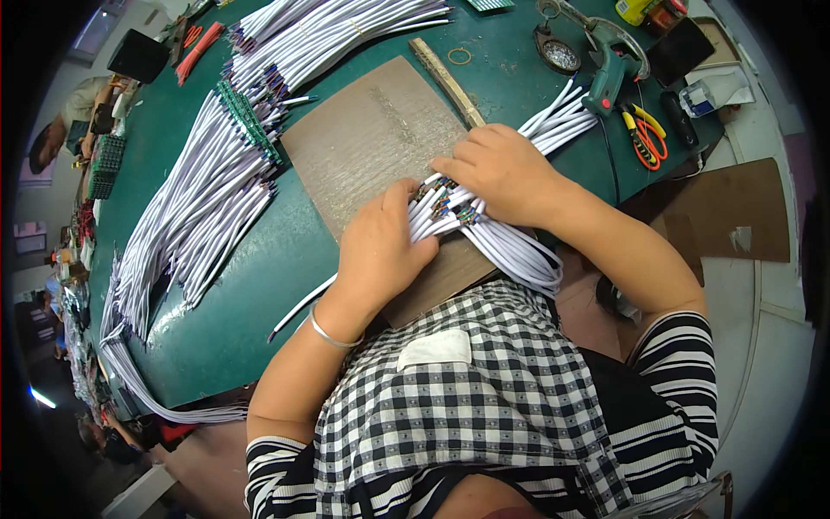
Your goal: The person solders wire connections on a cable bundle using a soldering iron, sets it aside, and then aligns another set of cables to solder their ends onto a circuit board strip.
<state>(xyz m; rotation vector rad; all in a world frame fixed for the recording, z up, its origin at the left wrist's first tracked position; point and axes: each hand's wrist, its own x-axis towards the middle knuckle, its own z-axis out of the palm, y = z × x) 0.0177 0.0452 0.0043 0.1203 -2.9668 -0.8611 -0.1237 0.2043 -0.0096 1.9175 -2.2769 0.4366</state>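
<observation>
Hands, left hand and right hand, press flat-fingered on white cables, pinning stripped ends level against the cardboard sheet.

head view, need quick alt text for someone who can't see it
Seen from above, a person's left hand and right hand press on a bundle of white cables with stripped coloured ends, lying on a brown board on a green table. More cables fan out to the left; a glue gun and orange cutters lie at right.
</observation>
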